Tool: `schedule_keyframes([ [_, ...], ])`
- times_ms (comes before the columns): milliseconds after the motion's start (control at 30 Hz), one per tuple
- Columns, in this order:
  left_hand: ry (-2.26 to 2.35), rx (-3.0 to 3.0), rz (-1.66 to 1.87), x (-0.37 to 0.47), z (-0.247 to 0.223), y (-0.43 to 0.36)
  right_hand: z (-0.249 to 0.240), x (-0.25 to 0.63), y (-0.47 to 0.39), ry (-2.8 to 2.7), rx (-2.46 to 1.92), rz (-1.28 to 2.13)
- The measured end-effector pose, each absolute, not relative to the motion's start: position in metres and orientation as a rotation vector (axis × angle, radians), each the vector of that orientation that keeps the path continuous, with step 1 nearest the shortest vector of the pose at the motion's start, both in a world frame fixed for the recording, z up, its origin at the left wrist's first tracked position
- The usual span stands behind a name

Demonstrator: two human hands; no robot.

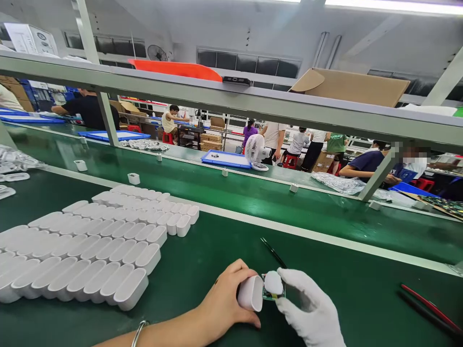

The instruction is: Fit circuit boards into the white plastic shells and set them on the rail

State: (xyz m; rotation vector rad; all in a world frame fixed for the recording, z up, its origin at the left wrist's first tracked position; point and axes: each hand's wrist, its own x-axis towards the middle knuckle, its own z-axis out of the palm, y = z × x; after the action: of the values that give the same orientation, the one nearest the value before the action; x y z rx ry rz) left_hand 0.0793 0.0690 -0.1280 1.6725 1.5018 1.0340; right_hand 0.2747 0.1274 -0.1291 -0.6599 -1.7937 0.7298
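Head view of a green work table, read from left to right.

Far left: rows of white oval shells stand packed side by side on the table, open mouths up, the block running from the near left toward the far right. 2 loose shells of the same kind sit beyond them on the conveyor belt.

Near centre: the left hand, bare, with a bracelet at the wrist, is closed around 1 white shell. The shell lies tipped on its side just above the table, its open mouth facing right and slightly toward the viewer; its long axis runs roughly left to right.

Immediately right of it: the right hand, in a white glove, pinches a small green circuit board that carries a rounded white part on top. The board sits at the shell's mouth, touching or just short of it; which cannot be told. The board thus lies to the right of the shell, level with its opening, and the 2 hands are equally near the meeting point.

Behind the hands: a slim black tool rests on the table, slanting from far left to near right.

Far right: a red-handled tool lies on the table, well apart from both hands.

Background: a white desk fan, blue trays and seated workers beyond the belt.
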Motion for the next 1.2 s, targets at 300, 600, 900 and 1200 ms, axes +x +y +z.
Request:
schedule_keyframes([
  [300,1.548,1.906,1.204,0.078,-0.121,0.061,-0.124,0.277,0.119,-2.066,-0.369,0.067],
  [600,1.732,2.195,1.191,0.080,-0.114,0.056,-0.112,0.267,0.110,-2.223,-0.299,-0.215],
  [900,1.692,2.099,1.238,0.079,-0.114,0.055,-0.122,0.275,0.110,-2.403,-0.311,-0.277],
  [1200,1.632,2.152,1.369,0.078,-0.120,0.052,-0.121,0.267,0.105,-2.431,-0.305,-0.413],
])
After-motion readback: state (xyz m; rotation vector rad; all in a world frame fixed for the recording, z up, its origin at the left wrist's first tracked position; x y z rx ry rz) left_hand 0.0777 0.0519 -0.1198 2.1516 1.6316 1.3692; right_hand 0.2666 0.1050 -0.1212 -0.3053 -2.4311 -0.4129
